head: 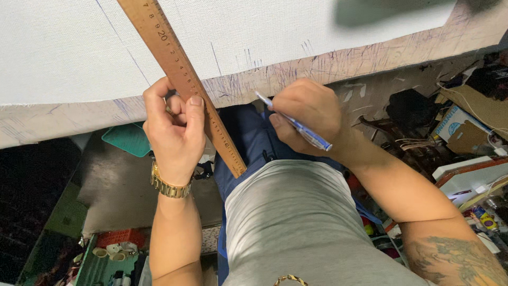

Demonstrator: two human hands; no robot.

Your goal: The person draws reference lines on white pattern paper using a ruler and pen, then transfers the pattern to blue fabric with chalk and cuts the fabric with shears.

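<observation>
**Ruler and pen at the table edge**

At the left, a green tray (127, 139) is lying on the floor below the table (63, 119), whose worn edge is scribbled with ink marks. Above it, white fabric (63, 53) is covering the tabletop, carrying thin pen lines. Next, the left hand (174, 130), wearing a gold watch (168, 185), is clenching around the ruler (182, 79), thumb pressing on its face. That wooden ruler is running on a diagonal, its long axis going from upper left on the fabric down to lower right, its near end pointing toward the person's lap and overhanging the table edge. Further right, the right hand (309, 116) is gripping a blue pen (293, 123), which is slanting with its tip pointing up-left, just beside the table edge. At the far right, boxes (460, 127) and clutter are lying on the floor.
</observation>
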